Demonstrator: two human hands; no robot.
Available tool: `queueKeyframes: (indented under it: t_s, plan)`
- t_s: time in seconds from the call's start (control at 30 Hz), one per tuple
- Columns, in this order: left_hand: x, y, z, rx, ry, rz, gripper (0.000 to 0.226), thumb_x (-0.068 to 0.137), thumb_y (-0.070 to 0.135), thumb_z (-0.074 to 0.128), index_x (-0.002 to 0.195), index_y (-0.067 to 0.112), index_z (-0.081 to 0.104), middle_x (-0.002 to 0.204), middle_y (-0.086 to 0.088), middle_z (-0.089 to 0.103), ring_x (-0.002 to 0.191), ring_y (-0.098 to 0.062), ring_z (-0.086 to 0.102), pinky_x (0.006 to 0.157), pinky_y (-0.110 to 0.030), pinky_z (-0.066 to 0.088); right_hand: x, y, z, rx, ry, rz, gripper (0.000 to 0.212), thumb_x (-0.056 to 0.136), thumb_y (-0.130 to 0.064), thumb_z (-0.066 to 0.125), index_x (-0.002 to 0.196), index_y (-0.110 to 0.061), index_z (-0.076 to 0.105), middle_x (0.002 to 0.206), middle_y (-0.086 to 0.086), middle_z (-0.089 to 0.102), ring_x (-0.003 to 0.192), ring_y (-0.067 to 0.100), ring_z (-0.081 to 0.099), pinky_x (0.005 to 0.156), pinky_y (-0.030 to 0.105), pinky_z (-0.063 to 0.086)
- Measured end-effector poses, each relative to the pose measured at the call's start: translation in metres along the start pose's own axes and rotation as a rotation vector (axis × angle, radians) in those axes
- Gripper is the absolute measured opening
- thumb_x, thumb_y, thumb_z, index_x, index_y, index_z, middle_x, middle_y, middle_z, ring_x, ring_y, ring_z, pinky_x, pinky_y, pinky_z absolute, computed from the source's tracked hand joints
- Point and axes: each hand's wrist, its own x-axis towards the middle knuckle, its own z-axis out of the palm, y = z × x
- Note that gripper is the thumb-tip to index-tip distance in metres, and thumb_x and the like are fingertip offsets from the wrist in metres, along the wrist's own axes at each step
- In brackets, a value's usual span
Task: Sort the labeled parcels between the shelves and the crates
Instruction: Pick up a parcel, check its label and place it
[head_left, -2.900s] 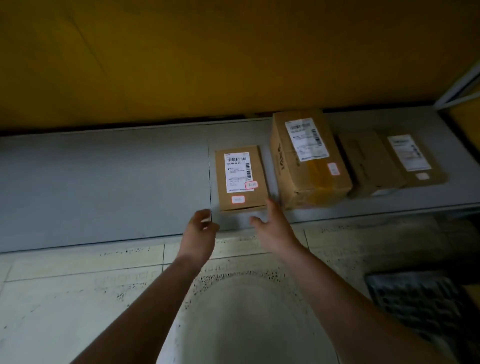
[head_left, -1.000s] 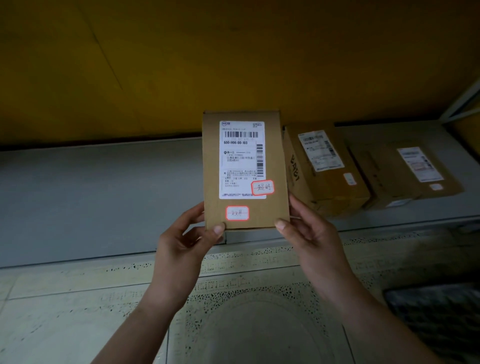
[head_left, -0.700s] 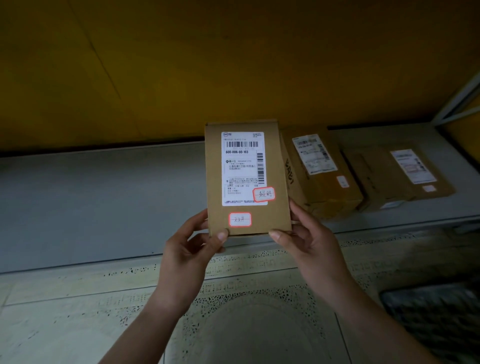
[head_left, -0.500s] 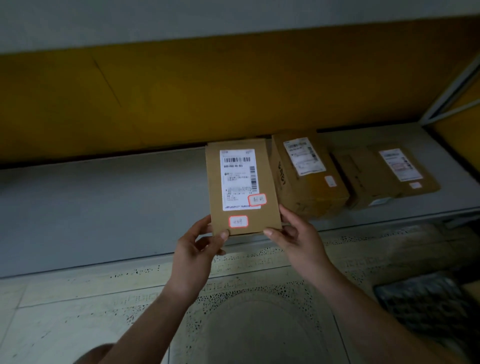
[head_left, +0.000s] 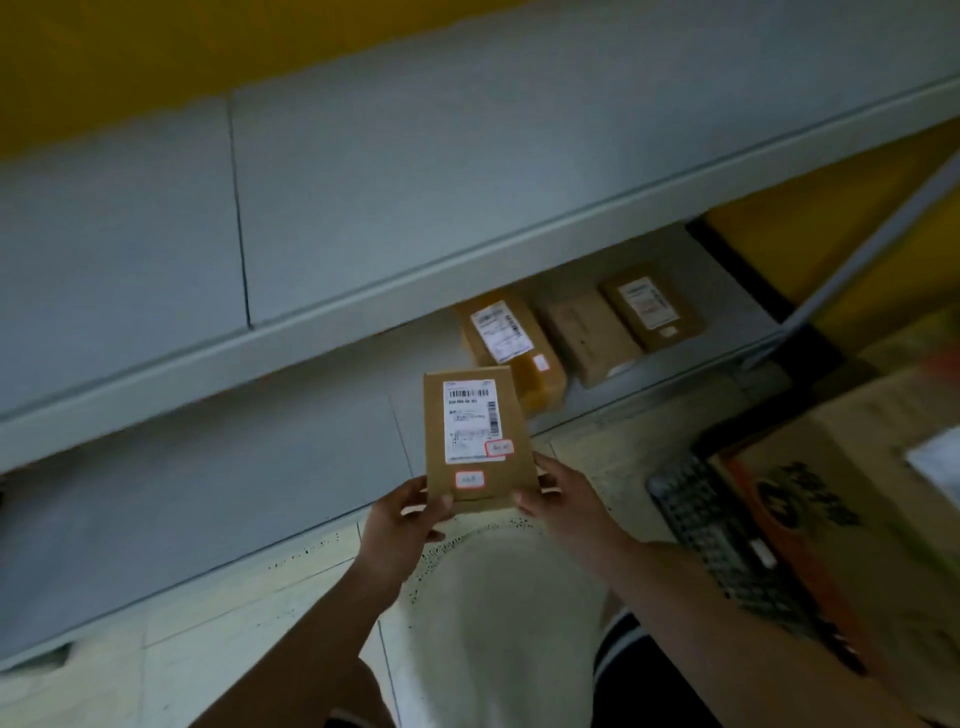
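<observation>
A small brown cardboard parcel (head_left: 475, 439) is held up in the air by both hands, in front of the edge of the lower grey shelf (head_left: 208, 493) and above the pale tiled floor (head_left: 234, 613). Its labelled face is turned toward the camera and its long side is nearly upright. The left hand (head_left: 402, 525) pinches the bottom left corner, thumb on the front face and the other fingers curled behind the parcel. The right hand (head_left: 563, 501) pinches the bottom right corner the same way, thumb tip on the front and fingers along the back and right edge. A white shipping label (head_left: 472, 418) with a barcode covers the upper front, its print too blurred to read. One red-bordered sticker (head_left: 499, 447) overlaps the label's lower right corner, and a second (head_left: 469, 479) sits below the label. Three more parcels lie side by side on the lower shelf behind it: a taller labelled box (head_left: 511, 353), a plain brown one (head_left: 589, 335) and a flat labelled one (head_left: 652, 306). The upper shelf (head_left: 363, 182) overhangs them. To the right on the floor stands a dark gridded crate (head_left: 727, 540), with a large printed carton (head_left: 857, 493) against it.
</observation>
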Motion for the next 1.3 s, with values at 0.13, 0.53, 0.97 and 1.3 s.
queueKeyframes:
  t_s: [0.13, 0.53, 0.97, 1.3]
  plan:
    - [-0.049, 0.055, 0.01, 0.087, -0.113, -0.058, 0.034, 0.091, 0.018, 0.073, 0.125, 0.02, 0.068, 0.105, -0.003, 0.076, 0.089, -0.018, 0.076, 0.07, -0.026, 0.06, -0.065, -0.033, -0.027, 0.066, 0.062, 0.094, 0.049, 0.086, -0.008, 0.073, 0.108, -0.05, 0.061, 0.089, -0.002, 0.071, 0.087, 0.024, 0.072, 0.089, 0.044, 0.059]
    - [-0.197, 0.223, 0.046, 0.208, -0.43, -0.085, 0.053, 0.073, 0.04, 0.08, 0.122, 0.022, 0.071, 0.107, -0.004, 0.076, 0.094, -0.021, 0.075, 0.074, -0.028, 0.061, -0.285, -0.149, -0.102, 0.269, 0.249, 0.248, 0.062, 0.087, -0.012, 0.075, 0.142, -0.022, 0.05, 0.101, 0.011, 0.068, 0.084, 0.022, 0.072, 0.068, 0.021, 0.057]
    - [-0.255, 0.257, -0.011, 0.284, -0.749, 0.193, 0.035, 0.087, 0.026, 0.077, 0.121, 0.033, 0.067, 0.107, 0.009, 0.074, 0.096, -0.011, 0.072, 0.072, -0.024, 0.06, -0.412, -0.19, 0.0, 0.282, 0.707, 0.12, 0.063, 0.09, -0.015, 0.07, 0.145, -0.031, 0.047, 0.104, 0.001, 0.07, 0.091, 0.017, 0.071, 0.081, 0.032, 0.061]
    - [-0.333, 0.249, 0.024, 0.39, -1.003, 0.274, 0.036, 0.089, 0.025, 0.075, 0.123, 0.03, 0.066, 0.109, 0.006, 0.073, 0.093, -0.012, 0.072, 0.07, -0.024, 0.06, -0.53, -0.175, 0.02, 0.361, 0.935, 0.153, 0.064, 0.091, -0.018, 0.07, 0.148, -0.031, 0.042, 0.109, 0.001, 0.066, 0.094, 0.018, 0.07, 0.088, 0.036, 0.06]
